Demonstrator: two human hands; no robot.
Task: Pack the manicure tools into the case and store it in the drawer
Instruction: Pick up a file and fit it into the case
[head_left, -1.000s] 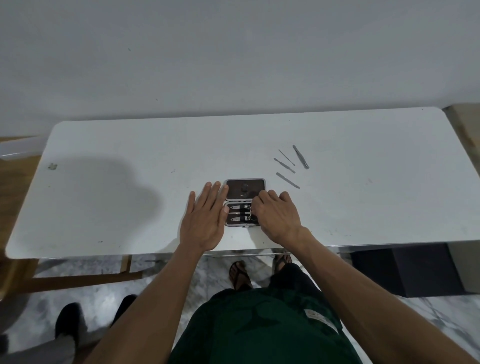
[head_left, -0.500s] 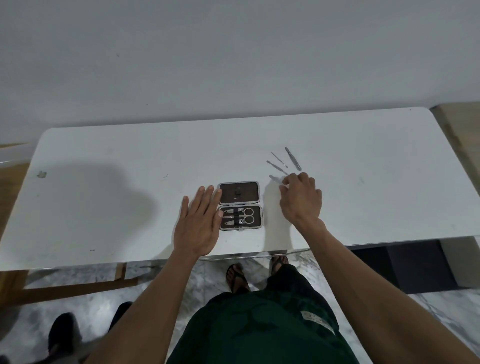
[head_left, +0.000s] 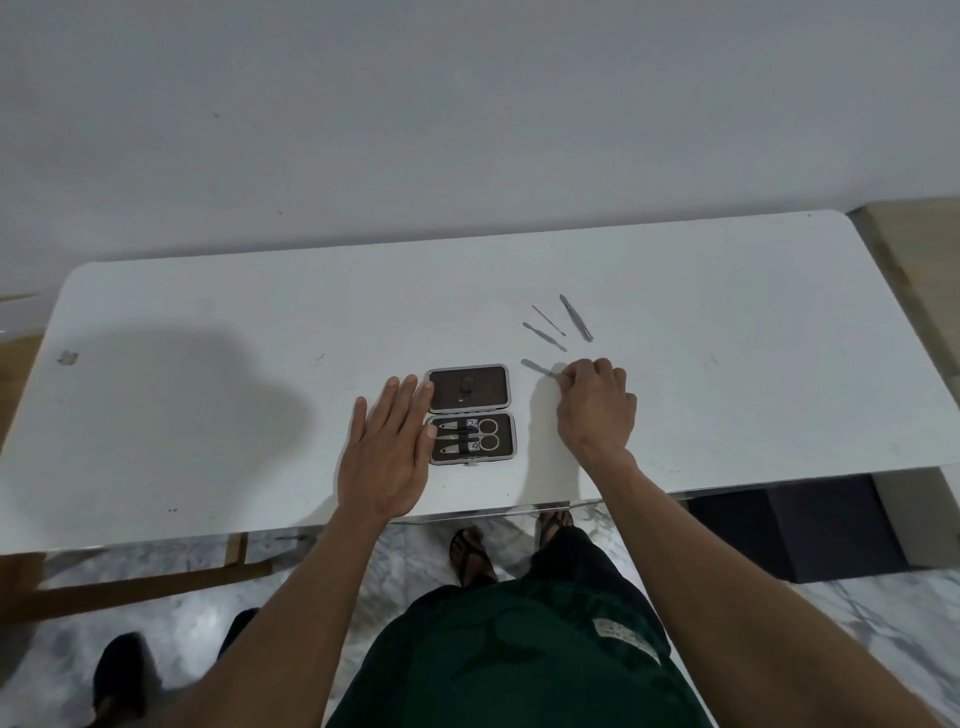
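Note:
A small brown manicure case (head_left: 470, 413) lies open on the white table (head_left: 208, 415), with scissors (head_left: 480, 434) and clippers strapped in its near half. My left hand (head_left: 387, 452) rests flat on the table, fingers apart, touching the case's left edge. My right hand (head_left: 595, 408) is to the right of the case, its fingertips pinched on the end of a thin metal tool (head_left: 537, 368) that lies on the table. Three more loose tools lie beyond: a slim pusher (head_left: 543, 336), a thin pick (head_left: 548, 313) and tweezers (head_left: 576, 318).
The table's front edge runs just below my hands. A dark box (head_left: 789, 530) stands on the floor under the table's right side. A wooden frame (head_left: 130, 587) shows at lower left. Another person's dark shoe (head_left: 122, 675) is on the marble floor.
My right hand left the case's lower half, moved right and away, and closed its fingertips on the nearest loose tool. My left hand stayed beside the case.

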